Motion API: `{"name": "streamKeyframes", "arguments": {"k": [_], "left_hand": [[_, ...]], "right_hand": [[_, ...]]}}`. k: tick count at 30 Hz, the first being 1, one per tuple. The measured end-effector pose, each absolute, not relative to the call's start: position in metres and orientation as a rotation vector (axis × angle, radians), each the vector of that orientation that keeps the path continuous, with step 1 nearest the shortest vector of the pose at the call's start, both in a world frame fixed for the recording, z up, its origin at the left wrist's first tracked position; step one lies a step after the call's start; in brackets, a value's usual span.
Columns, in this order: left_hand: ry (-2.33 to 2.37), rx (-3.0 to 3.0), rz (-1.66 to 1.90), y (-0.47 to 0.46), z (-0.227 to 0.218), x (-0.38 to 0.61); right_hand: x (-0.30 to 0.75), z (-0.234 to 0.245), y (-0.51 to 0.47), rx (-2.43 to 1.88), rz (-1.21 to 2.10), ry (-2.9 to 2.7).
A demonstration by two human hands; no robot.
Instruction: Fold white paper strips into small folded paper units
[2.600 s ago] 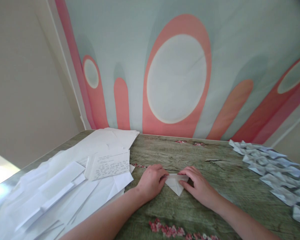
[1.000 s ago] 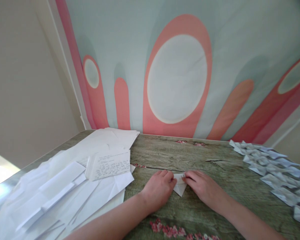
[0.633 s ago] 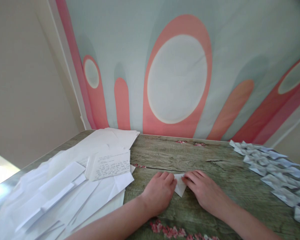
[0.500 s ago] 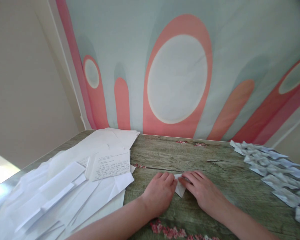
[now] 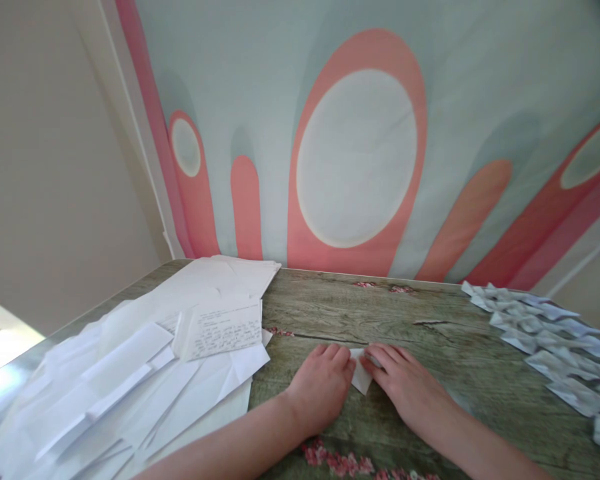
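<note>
The left hand (image 5: 323,385) was laid palm down, its fingers held close together and slightly curled, with the tips pressed on the left edge of a small folded paper (image 5: 361,380). The right hand (image 5: 405,390) was laid flat in the same way, with its fingers together and stretched out, pressed on the paper's right part. Nothing was pinched or lifted by either hand.

The paper was found flat on the table (image 5: 330,310), between the two hands and near its front middle. Only a white pointed corner was left uncovered, turned toward the person. A band of printed pink flowers (image 5: 330,457) was seen on the table just before the wrists.

To the left, a loose pile of white sheets (image 5: 130,377) was spread well apart from the hands, and a handwritten note (image 5: 223,328) was laid on top of it. To the far right, many small folded pieces (image 5: 545,333) were set out in rows. Behind the table, a pale backdrop (image 5: 355,153) with pink arches was hung.
</note>
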State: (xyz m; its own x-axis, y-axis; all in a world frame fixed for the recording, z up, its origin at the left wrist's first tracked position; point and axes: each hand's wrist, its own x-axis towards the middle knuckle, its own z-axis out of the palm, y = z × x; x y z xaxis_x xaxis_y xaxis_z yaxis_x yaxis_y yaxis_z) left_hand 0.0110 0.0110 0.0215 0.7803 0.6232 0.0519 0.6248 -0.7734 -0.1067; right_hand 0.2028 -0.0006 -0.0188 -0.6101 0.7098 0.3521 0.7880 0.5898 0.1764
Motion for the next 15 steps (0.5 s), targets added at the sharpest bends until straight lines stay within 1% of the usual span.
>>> {"name": "streamKeyframes", "arguments": {"k": [10,15], "left_hand": [[-1.015,-2.863,0.024,0.011,0.023,0.012],[-1.002,-2.874,0.042,0.011,0.026,0.011]], "right_hand": [[0.219,-0.025,-0.002,-1.429,-0.602,-2.582],[0.216,-0.023,-0.001,-1.522,-0.576,-2.571]]}}
